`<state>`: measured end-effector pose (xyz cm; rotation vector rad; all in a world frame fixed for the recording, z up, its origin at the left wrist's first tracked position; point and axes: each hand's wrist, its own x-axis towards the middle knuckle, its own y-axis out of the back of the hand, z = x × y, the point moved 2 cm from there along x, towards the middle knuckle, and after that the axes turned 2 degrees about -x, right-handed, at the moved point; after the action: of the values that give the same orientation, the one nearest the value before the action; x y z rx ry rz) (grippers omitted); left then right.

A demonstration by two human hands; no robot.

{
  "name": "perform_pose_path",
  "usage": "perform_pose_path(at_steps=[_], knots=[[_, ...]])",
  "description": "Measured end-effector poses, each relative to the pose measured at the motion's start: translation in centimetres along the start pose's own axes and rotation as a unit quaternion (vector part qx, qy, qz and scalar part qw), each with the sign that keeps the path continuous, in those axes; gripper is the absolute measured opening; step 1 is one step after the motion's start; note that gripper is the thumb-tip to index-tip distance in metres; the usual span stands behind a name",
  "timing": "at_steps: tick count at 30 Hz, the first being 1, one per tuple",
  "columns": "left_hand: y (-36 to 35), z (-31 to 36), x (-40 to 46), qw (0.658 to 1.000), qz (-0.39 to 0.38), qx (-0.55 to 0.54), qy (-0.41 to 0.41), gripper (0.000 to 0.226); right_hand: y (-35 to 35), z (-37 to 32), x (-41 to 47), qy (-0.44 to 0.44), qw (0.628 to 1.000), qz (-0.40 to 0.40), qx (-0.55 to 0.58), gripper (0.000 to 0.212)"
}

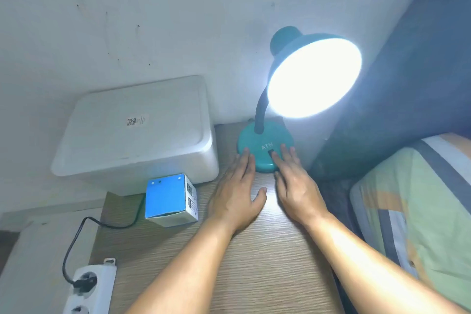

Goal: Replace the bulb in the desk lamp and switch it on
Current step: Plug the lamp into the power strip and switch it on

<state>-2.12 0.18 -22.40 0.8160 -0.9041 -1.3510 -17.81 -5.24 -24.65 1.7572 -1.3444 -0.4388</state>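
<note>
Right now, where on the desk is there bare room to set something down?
Free: the wood desk in the near strip between the forearms, and the patch between the blue bulb box and the power strip. Crowded: the far edge, with the white foam box, the lamp base and both hands, left hand, right hand.

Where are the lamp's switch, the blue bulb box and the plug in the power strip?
switch [271, 152], head view, on the dark rocker on the lamp base, by the right hand's fingertip.
blue bulb box [165, 195], head view, on its blue front face.
plug [85, 284], head view, on the black plug body in the strip's top socket.
</note>
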Motion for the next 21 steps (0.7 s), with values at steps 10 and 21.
perform_pose_path(at_steps=[10,21], knots=[[-0.05,0.10,0.19,0.999,-0.006,0.031,0.003,0.078,-0.52,0.52,-0.19,-0.009,1.000,-0.004,0.001,0.053],[0.11,0.16,0.18,1.000,-0.002,0.019,-0.003,0.080,-0.53,0.65,-0.14,-0.011,1.000,0.001,0.010,0.057]])
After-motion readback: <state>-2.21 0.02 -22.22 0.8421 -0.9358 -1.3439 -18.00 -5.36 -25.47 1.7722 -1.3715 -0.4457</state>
